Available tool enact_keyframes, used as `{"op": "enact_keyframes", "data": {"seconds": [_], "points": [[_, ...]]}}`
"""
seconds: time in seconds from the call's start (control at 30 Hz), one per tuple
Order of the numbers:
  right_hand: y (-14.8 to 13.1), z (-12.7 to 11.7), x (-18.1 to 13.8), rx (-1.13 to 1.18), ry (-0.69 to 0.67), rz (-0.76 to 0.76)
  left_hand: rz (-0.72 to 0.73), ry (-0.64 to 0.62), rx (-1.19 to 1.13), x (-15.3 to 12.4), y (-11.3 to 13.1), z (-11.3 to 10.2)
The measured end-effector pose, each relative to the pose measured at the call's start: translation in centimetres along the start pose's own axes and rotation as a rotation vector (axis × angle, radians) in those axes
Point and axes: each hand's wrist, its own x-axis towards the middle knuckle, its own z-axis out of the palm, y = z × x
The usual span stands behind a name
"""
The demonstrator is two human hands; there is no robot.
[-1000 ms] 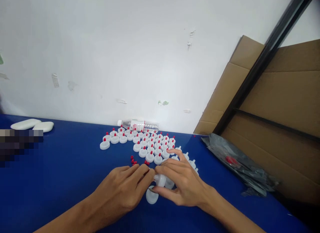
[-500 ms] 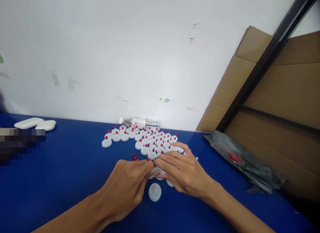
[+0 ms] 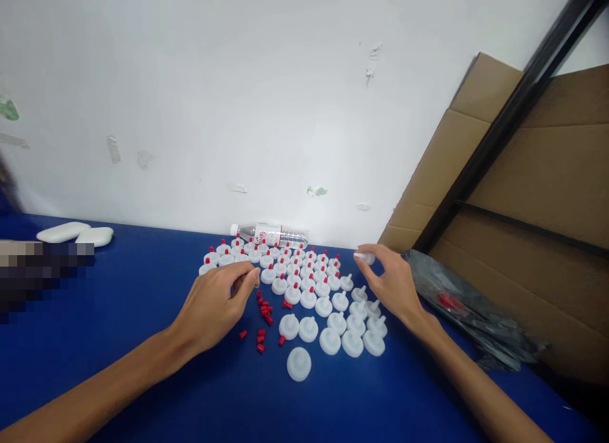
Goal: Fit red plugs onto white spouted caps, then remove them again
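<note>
My right hand is raised at the right of the group, its thumb and fingers pinching a white nozzle cap tipped on its side, the spout pointing left. Over the left part of the group is my left hand, thumb and fingers pressed together; whatever they hold, if anything, is hidden. Rows of white caps with red tips stand upright on the blue table. Nearer and to the right are several white nozzle caps with bare spouts. Small loose red tips lie between my hands.
A clear water bottle lies along the white wall behind the caps. Two white rounded objects rest at the far left beside a pixelated patch. On the right are a grey plastic bag and cardboard by a dark metal frame.
My hands have parted from the middle of the group. The left moved left and up; the right went up and right with a white nozzle cap. The bare caps and loose red tips are uncovered.
</note>
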Motion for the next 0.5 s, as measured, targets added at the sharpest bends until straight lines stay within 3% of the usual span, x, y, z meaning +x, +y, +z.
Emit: {"op": "enact_keyframes", "data": {"seconds": [0.2, 0.5], "points": [[2.4, 1.1, -0.2, -0.047, -0.104, 0.152, -0.003, 0.025, 0.083, -0.2, -0.1, 0.4], [3.0, 1.4, -0.3, -0.02, -0.25, 0.236, -0.029, -0.082, 0.198, -0.2, -0.9, 0.8]]}}
